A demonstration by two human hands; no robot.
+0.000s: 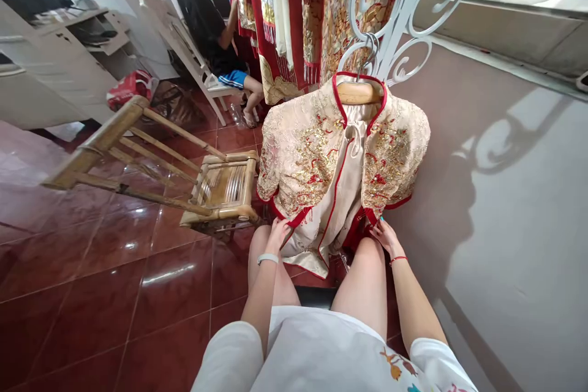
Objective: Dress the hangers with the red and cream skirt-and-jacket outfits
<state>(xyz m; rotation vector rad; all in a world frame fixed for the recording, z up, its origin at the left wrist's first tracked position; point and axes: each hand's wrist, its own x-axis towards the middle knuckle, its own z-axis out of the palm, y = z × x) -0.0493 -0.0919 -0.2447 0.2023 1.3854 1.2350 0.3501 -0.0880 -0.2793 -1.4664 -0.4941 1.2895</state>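
An embroidered cream jacket [301, 141] with gold and red beadwork and red trim hangs in front of me on a wooden hanger [361, 93]. Its front is open, showing a pale satin lining [337, 208] with a small tie. My left hand [278, 234] is closed on the red-trimmed lower edge of the jacket's left side as I see it. At the lower corner of the other front panel, my right hand [384, 235] pinches the red hem between thumb and fingers. The jacket's lower back hangs between my knees.
A white scrolled metal rack [390, 18] carries the hanger. More embroidered garments [312, 12] hang behind. To the left stand a bamboo chair [225, 184] and a white chair [202, 73] with a seated person [206, 27]. A grey wall [519, 196] runs along my right.
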